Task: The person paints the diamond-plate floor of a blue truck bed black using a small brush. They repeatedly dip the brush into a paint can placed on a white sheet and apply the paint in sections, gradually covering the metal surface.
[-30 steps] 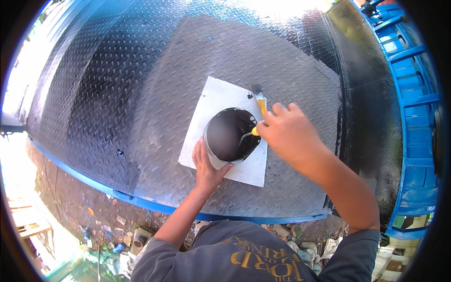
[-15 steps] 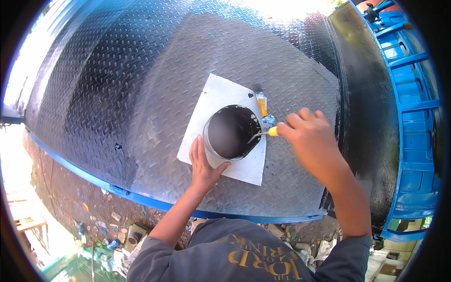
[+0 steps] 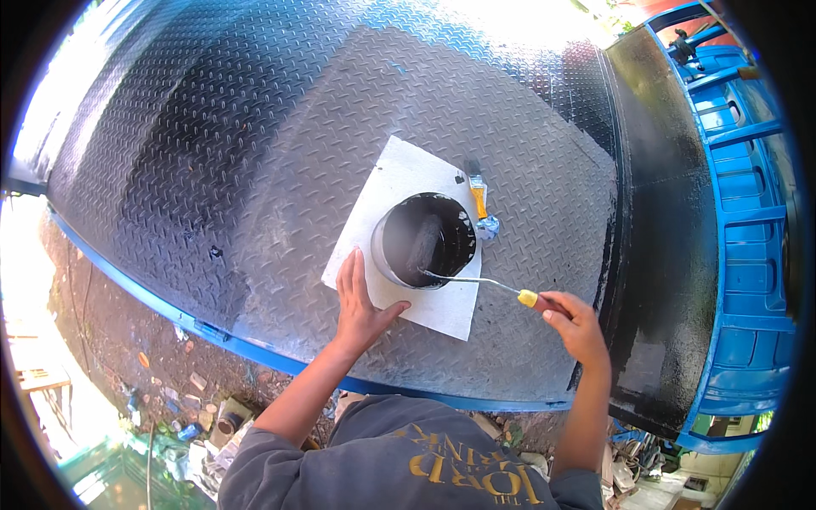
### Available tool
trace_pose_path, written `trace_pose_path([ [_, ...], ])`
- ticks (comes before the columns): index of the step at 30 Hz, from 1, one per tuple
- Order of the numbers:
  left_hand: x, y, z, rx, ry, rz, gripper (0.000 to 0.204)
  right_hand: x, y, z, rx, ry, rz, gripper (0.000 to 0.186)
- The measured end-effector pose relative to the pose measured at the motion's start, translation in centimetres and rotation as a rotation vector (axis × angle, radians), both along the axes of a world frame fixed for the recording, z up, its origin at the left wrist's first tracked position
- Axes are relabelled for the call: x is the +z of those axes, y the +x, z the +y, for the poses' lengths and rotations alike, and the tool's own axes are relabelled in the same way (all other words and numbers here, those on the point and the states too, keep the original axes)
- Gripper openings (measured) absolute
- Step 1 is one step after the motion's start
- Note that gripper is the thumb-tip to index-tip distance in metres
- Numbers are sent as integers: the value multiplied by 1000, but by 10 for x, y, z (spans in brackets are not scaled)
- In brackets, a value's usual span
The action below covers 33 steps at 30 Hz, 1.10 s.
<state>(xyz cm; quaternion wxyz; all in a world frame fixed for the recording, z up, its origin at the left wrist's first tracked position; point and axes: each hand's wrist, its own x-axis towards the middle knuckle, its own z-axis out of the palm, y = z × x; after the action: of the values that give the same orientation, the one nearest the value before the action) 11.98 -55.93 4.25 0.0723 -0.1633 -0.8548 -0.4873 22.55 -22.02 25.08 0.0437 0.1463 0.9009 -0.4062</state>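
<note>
A paint roller, its dark cover (image 3: pixel 426 245) down in a round can (image 3: pixel 382 259), is held by its handle (image 3: pixel 541 302) in my right hand (image 3: pixel 578 327). The fingers wrap round the handle, and the thin metal rod crosses the can's near rim. Dark paint coats the inside of the can. My left hand (image 3: pixel 361 310) is open beside the can's near left side, thumb and fingers spread; whether they touch it I cannot tell. Under the can lies a white sheet (image 3: pixel 408 166). Right of it, a flat paintbrush (image 3: pixel 478 195) with a yellow-and-silver handle lies on the plate.
The textured metal deck (image 3: pixel 297 212) carries darker, glossy black areas at the left and far side. A blue edge (image 3: pixel 280 364) runs along its near side, above ground with scattered debris (image 3: pixel 195 408). Blue metal framework (image 3: pixel 748 221) with a dark strip borders the right.
My right hand has moved nearer to me and lower, drawing the roller handle back. The roller cover now shows inside the can. My left hand stays in nearly the same place.
</note>
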Motion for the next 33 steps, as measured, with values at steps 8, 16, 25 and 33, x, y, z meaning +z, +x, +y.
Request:
trace_pose_path([
  [8, 0, 11, -11, -20, -52, -15, 134, -76, 40, -28, -340, -626, -98, 40],
  [16, 13, 30, -30, -31, -56, -61, 135, -131, 67, -60, -426, -1153, -97, 39],
  [25, 19, 59, -45, -69, -85, -58, 124, -147, 81, -94, -309, -1253, -101, 29],
  [33, 18, 108, -19, -308, -60, -83, 96, -133, 108, -98, -359, -1324, 155, 31],
])
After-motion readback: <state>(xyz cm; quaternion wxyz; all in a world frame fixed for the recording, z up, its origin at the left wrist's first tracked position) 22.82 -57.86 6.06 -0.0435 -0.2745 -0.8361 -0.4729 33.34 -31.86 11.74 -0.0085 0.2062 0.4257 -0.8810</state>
